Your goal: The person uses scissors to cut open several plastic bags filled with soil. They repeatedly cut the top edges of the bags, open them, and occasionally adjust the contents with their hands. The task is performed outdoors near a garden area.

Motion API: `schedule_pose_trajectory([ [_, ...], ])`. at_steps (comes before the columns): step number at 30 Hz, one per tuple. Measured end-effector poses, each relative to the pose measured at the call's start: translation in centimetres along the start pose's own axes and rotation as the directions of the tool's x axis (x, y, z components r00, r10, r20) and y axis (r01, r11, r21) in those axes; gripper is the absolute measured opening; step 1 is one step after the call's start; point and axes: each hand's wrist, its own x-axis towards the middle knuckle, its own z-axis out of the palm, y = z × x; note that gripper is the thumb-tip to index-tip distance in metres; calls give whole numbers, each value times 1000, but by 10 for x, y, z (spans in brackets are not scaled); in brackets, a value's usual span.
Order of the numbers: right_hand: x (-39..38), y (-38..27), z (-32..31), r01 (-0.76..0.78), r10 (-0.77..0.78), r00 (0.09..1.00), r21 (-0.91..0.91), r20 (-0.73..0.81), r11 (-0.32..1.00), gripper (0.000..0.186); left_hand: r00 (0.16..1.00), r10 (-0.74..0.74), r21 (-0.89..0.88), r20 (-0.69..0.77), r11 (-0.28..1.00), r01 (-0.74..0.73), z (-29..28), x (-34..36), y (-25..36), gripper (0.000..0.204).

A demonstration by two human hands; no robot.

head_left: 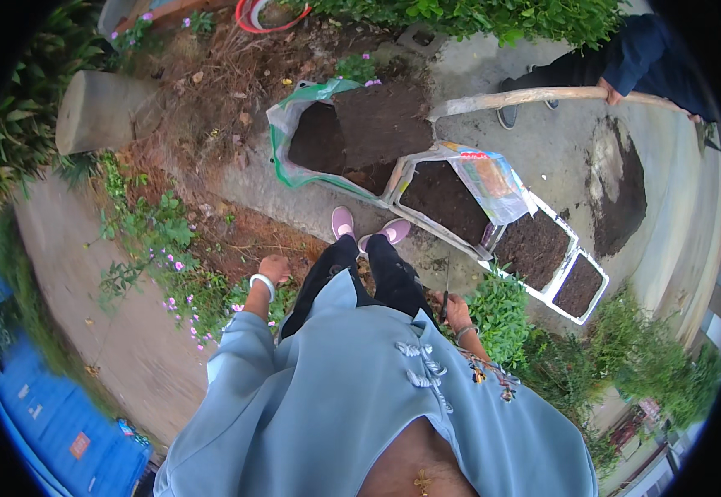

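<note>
Below me, my left hand [273, 269], a white bangle at its wrist, hangs with fingers curled and apparently empty. My right hand [453, 308] grips a thin tool with a dark handle [445, 300], its narrow end pointing forward; its exact kind is unclear. Ahead of my pink shoes [342, 222] stands a row of soil-filled white containers [533, 248]. The leftmost has a green-edged plastic liner [282, 139]; a printed plastic bag [493, 186] drapes over the middle one.
A co-worker's hand [613, 93] holds a long wooden pole [526, 97] reaching to the leftmost container. A concrete block [104, 112] stands left. Flowering plants [174, 269] and shrubs [493, 319] flank me. Dark soil [617, 190] lies on the pavement at right.
</note>
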Motion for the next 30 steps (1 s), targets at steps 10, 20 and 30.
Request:
schedule_pose_trajectory([
  [10,16,22,-3,-34,30,998,-95,-48,995,62,1000,1,-33,20,999,0,25,-3,9,21],
  [20,24,30,-3,18,-20,999,-33,-43,999,55,999,39,-39,7,999,-38,34,3,19,20],
  [30,-5,-114,22,280,-283,937,42,206,959,49,933,361,-163,16,921,-354,100,28,118,19],
])
